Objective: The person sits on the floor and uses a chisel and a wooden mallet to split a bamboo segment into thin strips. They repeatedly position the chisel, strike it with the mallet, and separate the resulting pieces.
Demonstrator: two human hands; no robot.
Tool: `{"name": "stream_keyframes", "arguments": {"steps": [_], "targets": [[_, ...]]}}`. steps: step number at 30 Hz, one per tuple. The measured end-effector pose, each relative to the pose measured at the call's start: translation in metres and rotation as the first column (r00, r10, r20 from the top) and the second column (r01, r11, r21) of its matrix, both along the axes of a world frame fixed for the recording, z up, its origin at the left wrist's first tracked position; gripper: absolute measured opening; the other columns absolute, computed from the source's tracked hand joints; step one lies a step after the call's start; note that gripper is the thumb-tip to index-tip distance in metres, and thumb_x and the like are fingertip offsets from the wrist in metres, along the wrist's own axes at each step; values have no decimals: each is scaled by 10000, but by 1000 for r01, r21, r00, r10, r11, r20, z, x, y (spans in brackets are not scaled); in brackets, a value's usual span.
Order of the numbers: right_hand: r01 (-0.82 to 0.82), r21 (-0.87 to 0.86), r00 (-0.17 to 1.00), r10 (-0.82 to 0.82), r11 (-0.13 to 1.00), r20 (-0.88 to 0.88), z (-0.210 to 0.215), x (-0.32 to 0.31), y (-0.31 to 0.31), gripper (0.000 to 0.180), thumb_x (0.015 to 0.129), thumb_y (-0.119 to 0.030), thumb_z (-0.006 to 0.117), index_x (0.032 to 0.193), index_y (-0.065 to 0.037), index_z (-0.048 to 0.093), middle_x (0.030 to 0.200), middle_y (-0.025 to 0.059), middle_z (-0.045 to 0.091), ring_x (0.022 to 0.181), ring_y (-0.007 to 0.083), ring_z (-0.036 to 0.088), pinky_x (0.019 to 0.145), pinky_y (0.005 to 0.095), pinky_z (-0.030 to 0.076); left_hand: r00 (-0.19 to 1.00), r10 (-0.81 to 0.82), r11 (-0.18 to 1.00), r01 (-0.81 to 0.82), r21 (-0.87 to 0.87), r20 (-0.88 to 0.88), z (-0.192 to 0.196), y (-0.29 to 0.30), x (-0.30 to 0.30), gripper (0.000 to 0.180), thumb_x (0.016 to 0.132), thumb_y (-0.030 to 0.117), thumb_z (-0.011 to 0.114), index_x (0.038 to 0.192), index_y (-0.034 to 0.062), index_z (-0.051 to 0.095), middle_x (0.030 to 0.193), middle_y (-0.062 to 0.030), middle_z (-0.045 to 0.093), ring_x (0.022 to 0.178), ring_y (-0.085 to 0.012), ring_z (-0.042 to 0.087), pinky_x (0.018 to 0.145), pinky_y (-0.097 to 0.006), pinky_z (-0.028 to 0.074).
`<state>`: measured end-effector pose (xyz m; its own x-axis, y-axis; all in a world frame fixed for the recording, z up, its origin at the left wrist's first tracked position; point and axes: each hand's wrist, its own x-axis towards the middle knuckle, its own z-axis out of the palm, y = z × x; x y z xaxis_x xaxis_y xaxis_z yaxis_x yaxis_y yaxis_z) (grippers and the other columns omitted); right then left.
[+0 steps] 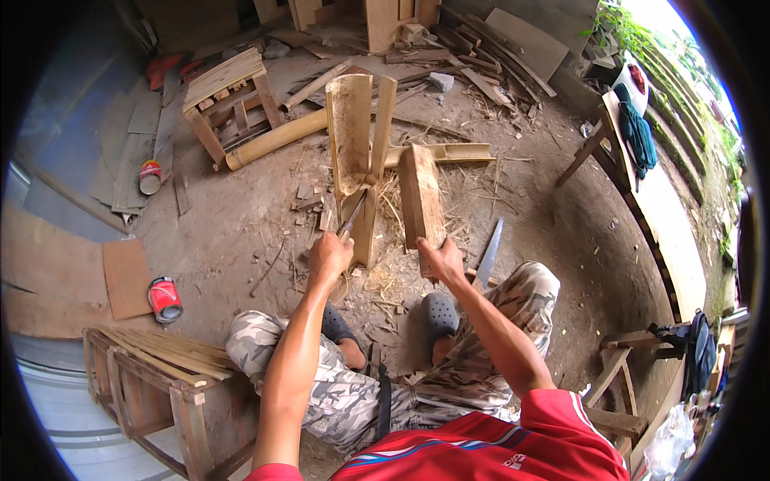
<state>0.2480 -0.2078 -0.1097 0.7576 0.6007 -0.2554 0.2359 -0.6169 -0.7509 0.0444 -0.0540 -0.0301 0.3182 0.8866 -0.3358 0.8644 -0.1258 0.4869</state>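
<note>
My left hand [330, 258] is closed round the handle of a knife [352, 215]. Its blade meets an upright bamboo piece [350, 132] at a node, where the bamboo is split lengthwise. The narrower strip [385, 120] leans away to the right of the wider half. In my right hand [443, 260] is the near end of a thick wooden block [420, 192], which points away from me just right of the bamboo. The block and the strip appear apart. Fibre shavings lie around the bamboo's foot.
A handsaw [490, 252] lies by my right knee. Behind the bamboo are a bamboo pole [277, 140], a halved piece [461, 152] and a slatted stool [228, 88]. Red cans [165, 300] stand at left, near a slatted bench [160, 361]. A long bench [666, 232] runs along the right.
</note>
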Motion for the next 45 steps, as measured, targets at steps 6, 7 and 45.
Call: {"name": "stream_keyframes", "arguments": {"steps": [6,7,45], "targets": [[-5,-346,987,-51,938,-152,-58,-22,-13,727,735,-595,679,834,124,701,722,210,703,666,315,716,636,411,566,972,115,993,-117,-6,206,-53,4,-18,532,885,465,670,919,-65,694,915,-278,709,895,-419,705,775,-472,540],[-48,-385,981,-30,922,-193,-67,-21,-16,691,734,-582,683,798,106,708,694,195,697,646,291,713,621,395,566,946,151,988,-155,-10,286,-62,4,-17,476,877,436,712,764,-18,628,653,-138,640,613,-272,649,593,-444,486],[-352,161,886,384,922,-262,-4,-88,50,569,830,-303,551,1276,52,528,999,324,674,1005,460,657,896,487,491,908,90,894,-254,368,408,36,-16,-7,855,880,584,625,1401,-51,387,1087,-214,605,1086,-334,601,926,-466,495]]}}
